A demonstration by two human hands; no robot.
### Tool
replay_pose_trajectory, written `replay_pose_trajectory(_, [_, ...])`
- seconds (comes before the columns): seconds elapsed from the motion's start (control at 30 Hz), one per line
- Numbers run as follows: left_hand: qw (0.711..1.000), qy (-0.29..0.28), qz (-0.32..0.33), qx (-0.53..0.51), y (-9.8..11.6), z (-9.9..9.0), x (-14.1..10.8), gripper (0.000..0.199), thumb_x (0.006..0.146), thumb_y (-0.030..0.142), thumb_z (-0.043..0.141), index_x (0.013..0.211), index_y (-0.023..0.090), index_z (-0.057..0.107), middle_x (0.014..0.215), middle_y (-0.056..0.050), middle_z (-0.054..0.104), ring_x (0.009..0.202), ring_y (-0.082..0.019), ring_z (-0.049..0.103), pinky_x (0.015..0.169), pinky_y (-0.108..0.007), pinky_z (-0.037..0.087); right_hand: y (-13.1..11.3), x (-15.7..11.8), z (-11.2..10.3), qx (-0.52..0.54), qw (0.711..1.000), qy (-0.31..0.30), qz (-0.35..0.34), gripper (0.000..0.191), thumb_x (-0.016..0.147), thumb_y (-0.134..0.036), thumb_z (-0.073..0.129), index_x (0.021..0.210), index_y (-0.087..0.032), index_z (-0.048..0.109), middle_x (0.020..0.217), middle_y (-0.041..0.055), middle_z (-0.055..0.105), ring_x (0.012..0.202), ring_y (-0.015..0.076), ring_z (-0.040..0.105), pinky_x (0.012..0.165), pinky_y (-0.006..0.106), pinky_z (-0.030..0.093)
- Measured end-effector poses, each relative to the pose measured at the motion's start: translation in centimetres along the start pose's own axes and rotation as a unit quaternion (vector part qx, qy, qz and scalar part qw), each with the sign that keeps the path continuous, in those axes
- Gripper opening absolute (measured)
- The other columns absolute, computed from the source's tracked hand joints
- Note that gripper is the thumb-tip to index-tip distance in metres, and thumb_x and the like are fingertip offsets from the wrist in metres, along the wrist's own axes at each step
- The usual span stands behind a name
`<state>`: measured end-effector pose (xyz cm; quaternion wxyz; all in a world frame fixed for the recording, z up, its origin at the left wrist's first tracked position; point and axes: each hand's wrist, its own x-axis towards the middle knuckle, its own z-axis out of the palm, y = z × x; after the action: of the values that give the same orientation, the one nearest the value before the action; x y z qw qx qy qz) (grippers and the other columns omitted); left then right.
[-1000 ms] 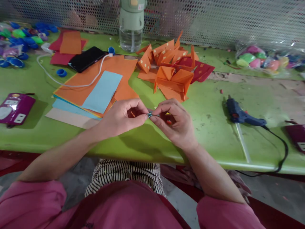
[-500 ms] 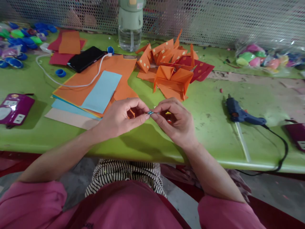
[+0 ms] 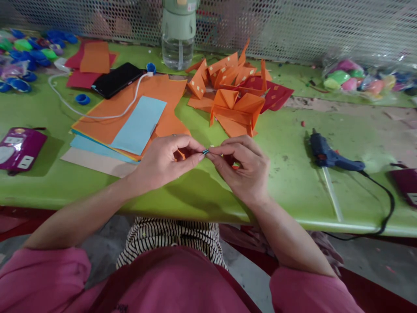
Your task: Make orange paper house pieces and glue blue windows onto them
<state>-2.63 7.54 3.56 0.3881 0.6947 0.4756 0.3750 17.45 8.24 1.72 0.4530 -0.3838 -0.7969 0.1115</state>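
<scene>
Between the fingertips of both hands is a tiny rolled strip of blue paper, mostly covered by the fingers. My left hand pinches it from the left, and my right hand pinches it from the right. Both hands are just above the table near its front edge. Behind my left hand lies a stack of coloured paper sheets with a light blue paper rectangle on top. Folded orange paper pieces stand just beyond my right hand.
To the right lies a blue glue gun with its glue stick and cord. A black phone with a white cable rests on the paper. A water bottle stands at the back. Purple boxes and bagged colourful pieces lie at the sides.
My right hand's fingers have shifted slightly and turned around the blue roll, which now shows less and looks tighter. My left hand has barely moved.
</scene>
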Motion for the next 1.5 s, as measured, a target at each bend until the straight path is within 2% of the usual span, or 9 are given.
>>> replay_pose_trajectory(0.27, [1.000, -0.003, 0.029, 0.006, -0.29, -0.03, -0.16, 0.012, 0.088, 0.027, 0.065, 0.091, 0.019, 0.074, 0.089, -0.002, 0.078, 0.075, -0.012, 0.067, 0.068, -0.021, 0.054, 0.08, -0.03, 0.05, 0.001, 1.000, -0.006, -0.004, 0.004, 0.091, -0.024, 0.074, 0.094, -0.023, 0.076, 0.089, 0.0012, 0.067, 0.065, 0.0090, 0.058, 0.055, 0.025, 0.050])
replay_pose_trajectory(0.57, [1.000, 0.001, 0.013, 0.027, -0.04, -0.09, -0.15, 0.009, 0.085, 0.023, 0.065, 0.087, 0.019, 0.073, 0.081, -0.001, 0.076, 0.068, -0.011, 0.063, 0.062, -0.021, 0.051, -0.01, -0.04, 0.14, 0.025, 1.000, -0.015, -0.001, 0.003, 0.088, -0.022, 0.076, 0.092, -0.022, 0.076, 0.088, 0.0004, 0.066, 0.063, 0.0073, 0.057, 0.053, 0.023, 0.048])
replay_pose_trajectory(0.8, [0.995, 0.022, 0.085, 0.053, -0.50, 0.21, -0.25, 0.009, 0.085, 0.017, 0.064, 0.084, 0.017, 0.073, 0.077, 0.000, 0.074, 0.065, -0.009, 0.063, 0.060, -0.019, 0.049, -0.07, -0.14, 0.23, 0.019, 1.000, -0.025, -0.001, 0.002, 0.090, -0.020, 0.074, 0.091, -0.021, 0.074, 0.089, 0.0000, 0.066, 0.058, 0.0054, 0.053, 0.050, 0.022, 0.047])
replay_pose_trajectory(1.0, [0.987, 0.047, 0.117, 0.099, -0.91, 0.44, -0.16, 0.013, 0.086, 0.016, 0.062, 0.084, 0.017, 0.074, 0.076, -0.001, 0.074, 0.063, -0.009, 0.062, 0.061, -0.021, 0.049, 0.12, -0.29, 0.44, -0.027, 0.999, -0.014, -0.026, 0.003, 0.091, -0.021, 0.073, 0.092, -0.023, 0.074, 0.088, 0.0012, 0.069, 0.069, 0.0107, 0.062, 0.057, 0.025, 0.053])
replay_pose_trajectory(1.1, [0.994, 0.039, 0.082, 0.066, -0.73, 0.36, -0.10, 0.010, 0.084, 0.017, 0.063, 0.083, 0.018, 0.073, 0.076, -0.001, 0.074, 0.064, -0.010, 0.063, 0.062, -0.021, 0.049, 0.14, -0.23, 0.39, -0.032, 0.999, -0.019, -0.022, 0.004, 0.091, -0.022, 0.074, 0.093, -0.025, 0.076, 0.088, 0.0010, 0.070, 0.073, 0.0124, 0.066, 0.061, 0.026, 0.055])
replay_pose_trajectory(1.2, [1.000, 0.007, 0.003, -0.029, -0.63, 0.14, 0.05, 0.009, 0.084, 0.022, 0.065, 0.086, 0.017, 0.073, 0.079, -0.001, 0.074, 0.069, -0.011, 0.065, 0.062, -0.021, 0.049, 0.05, -0.16, 0.31, -0.036, 0.999, -0.013, -0.029, 0.007, 0.091, -0.022, 0.074, 0.096, -0.025, 0.077, 0.090, 0.0017, 0.072, 0.076, 0.0134, 0.067, 0.064, 0.027, 0.057])
replay_pose_trajectory(1.3, [0.992, -0.025, -0.065, -0.106, -0.72, -0.13, 0.28, 0.012, 0.083, 0.028, 0.069, 0.086, 0.017, 0.072, 0.078, -0.001, 0.072, 0.070, -0.011, 0.064, 0.062, -0.022, 0.048, -0.02, -0.11, 0.28, -0.032, 0.999, -0.009, -0.033, 0.011, 0.092, -0.022, 0.072, 0.100, -0.026, 0.078, 0.092, 0.0026, 0.072, 0.078, 0.0136, 0.068, 0.065, 0.027, 0.058])
replay_pose_trajectory(1.5, [0.986, -0.039, -0.089, -0.137, -0.79, -0.21, 0.40, 0.012, 0.082, 0.028, 0.071, 0.084, 0.017, 0.072, 0.076, 0.001, 0.070, 0.070, -0.011, 0.061, 0.063, -0.022, 0.046, 0.12, -0.01, 0.25, -0.004, 1.000, -0.016, -0.013, 0.008, 0.091, -0.025, 0.074, 0.098, -0.025, 0.079, 0.092, 0.0025, 0.070, 0.077, 0.0123, 0.066, 0.064, 0.025, 0.056])
